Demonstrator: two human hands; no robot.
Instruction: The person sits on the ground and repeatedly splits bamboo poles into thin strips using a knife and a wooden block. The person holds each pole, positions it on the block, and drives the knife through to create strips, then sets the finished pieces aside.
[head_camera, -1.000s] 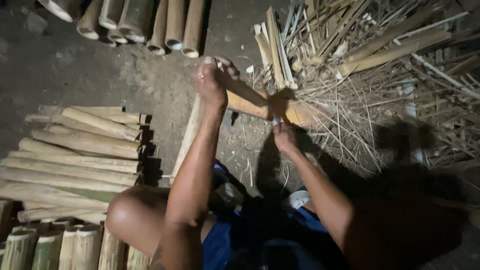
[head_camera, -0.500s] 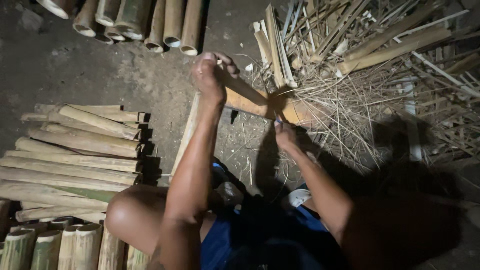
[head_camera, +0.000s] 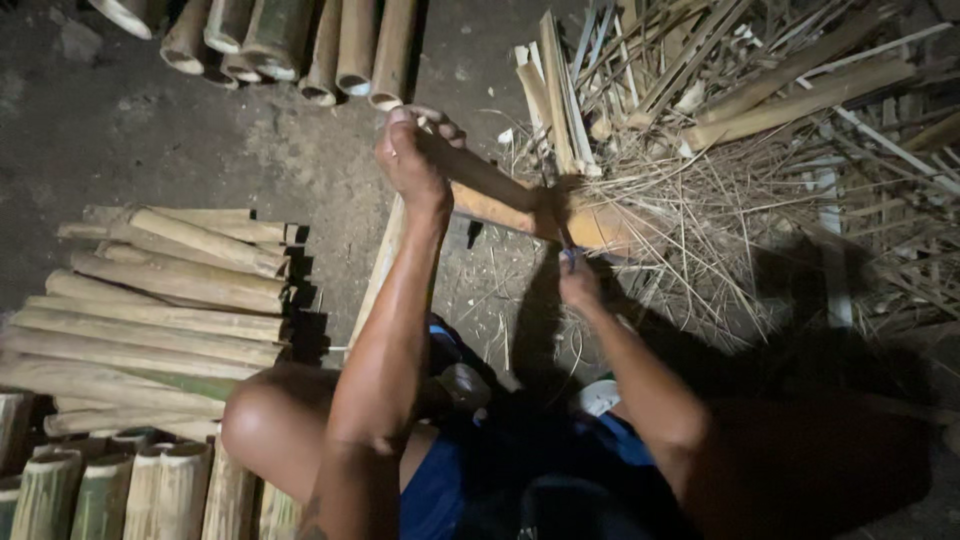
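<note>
Left hand grip closed over the upper end of a bamboo piece, steadying it aslant over the dirt floor. Right hand closed on a blade at the wood — blade small, dim. Split slats stacked left.

Bare dirt floor is lying dim and dusty (harsh light coming from above, throwing hard shadows). Split bamboo stack is sitting left, scrap pile sprawling right.
</note>
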